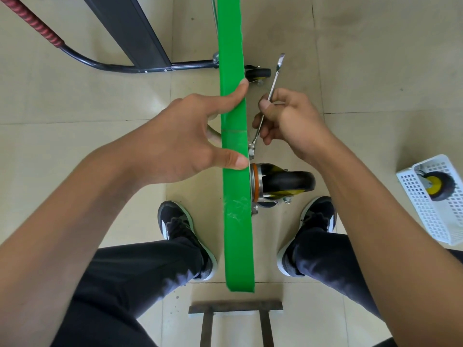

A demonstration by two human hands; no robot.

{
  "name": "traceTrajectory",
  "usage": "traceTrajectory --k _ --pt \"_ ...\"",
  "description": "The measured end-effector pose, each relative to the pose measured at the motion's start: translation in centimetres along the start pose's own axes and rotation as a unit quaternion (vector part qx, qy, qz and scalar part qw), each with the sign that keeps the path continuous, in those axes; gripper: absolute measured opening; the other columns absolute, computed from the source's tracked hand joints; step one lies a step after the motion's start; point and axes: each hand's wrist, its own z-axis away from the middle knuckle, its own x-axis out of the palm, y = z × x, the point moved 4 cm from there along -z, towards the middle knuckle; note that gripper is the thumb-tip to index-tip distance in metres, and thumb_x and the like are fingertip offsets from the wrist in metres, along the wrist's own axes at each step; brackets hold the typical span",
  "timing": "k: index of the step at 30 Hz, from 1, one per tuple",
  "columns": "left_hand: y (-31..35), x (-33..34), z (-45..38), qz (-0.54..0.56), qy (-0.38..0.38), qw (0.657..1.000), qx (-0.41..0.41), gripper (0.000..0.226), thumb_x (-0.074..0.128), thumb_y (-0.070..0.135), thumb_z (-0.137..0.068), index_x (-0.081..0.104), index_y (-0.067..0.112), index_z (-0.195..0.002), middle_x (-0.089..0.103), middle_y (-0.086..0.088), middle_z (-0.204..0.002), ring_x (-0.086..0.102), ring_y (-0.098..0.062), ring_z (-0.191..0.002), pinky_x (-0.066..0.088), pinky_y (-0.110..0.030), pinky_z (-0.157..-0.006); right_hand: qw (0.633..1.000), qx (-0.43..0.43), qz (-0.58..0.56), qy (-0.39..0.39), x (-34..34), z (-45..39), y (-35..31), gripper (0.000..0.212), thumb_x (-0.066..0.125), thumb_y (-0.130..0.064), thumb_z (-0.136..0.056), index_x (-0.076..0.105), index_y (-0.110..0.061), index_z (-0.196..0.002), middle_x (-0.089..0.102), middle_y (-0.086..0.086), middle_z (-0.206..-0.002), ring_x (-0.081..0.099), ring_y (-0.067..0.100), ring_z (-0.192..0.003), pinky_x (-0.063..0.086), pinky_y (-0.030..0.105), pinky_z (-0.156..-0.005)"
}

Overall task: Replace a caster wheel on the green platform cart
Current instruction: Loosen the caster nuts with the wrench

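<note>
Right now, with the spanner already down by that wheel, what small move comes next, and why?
Probably a short swing of the spanner by the right hand to turn the fastener. Its lower end sits on a bolt at the caster wheel's mounting plate, and the left hand grips the edge of the green platform, bracing it.

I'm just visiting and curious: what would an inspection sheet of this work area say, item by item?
Surface: beige tiled floor, with faint marks.
Job's things: green platform cart tipped on its edge; near caster wheel mounted on its underside, far caster wheel beyond; wrench reaching down to a fastener beside the near caster wheel.
Clutter: white basket on the floor holding a spare wheel.
Grips: left hand holds the cart's edge; right hand holds the wrench.
Cables: nothing seen.
Surroundings: cart handle, dark panel, metal frame, the person's shoes.
</note>
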Motion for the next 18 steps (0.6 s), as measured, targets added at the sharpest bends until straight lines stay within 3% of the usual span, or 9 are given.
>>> traceTrajectory --k 3,10,15,18 --pt "0.1 0.0 0.0 -0.006 -0.003 1.000 0.001 0.110 0.078 0.040 -0.061 0.019 0.049 -0.153 0.033 0.026 -0.156 0.062 -0.003 -0.108 0.051 -0.015 -0.092 0.996 0.064 -0.055 -0.006 -0.5 -1.2 0.5 0.017 0.045 -0.008 -0.105 0.055 -0.009 -0.091 0.063 0.013 -0.077 0.055 0.017 -0.055 0.049 0.027 -0.051" --pt "0.0 -0.1 0.0 -0.004 -0.004 1.000 -0.003 0.110 0.078 0.041 -0.061 0.018 0.050 -0.153 0.034 0.028 -0.154 0.063 -0.001 -0.105 0.051 -0.011 -0.087 0.973 0.189 -0.086 -0.105 0.2 -2.5 2.4 0.011 0.045 -0.009 -0.104 0.049 -0.004 -0.113 0.063 0.010 -0.079 0.056 0.011 -0.056 0.052 0.021 -0.051" --pt "-0.1 -0.1 0.0 -0.016 0.000 1.000 -0.004 0.109 0.081 0.038 -0.066 0.017 0.052 -0.153 0.033 0.029 -0.154 0.061 0.003 -0.104 0.048 -0.007 -0.084 0.964 0.204 -0.113 -0.128 0.7 -2.5 3.0 0.004 0.044 -0.010 -0.105 0.047 -0.008 -0.105 0.062 0.007 -0.078 0.055 0.008 -0.056 0.052 0.020 -0.051" --pt "-0.1 -0.1 0.0 -0.015 -0.002 1.000 -0.004 0.109 0.082 0.036 -0.067 0.017 0.052 -0.152 0.034 0.030 -0.153 0.062 0.001 -0.103 0.049 -0.006 -0.083 0.969 0.188 -0.106 -0.125 0.7 -2.4 3.1 0.008 0.045 -0.010 -0.105 0.047 -0.006 -0.112 0.062 0.006 -0.078 0.056 0.008 -0.055 0.052 0.020 -0.052"
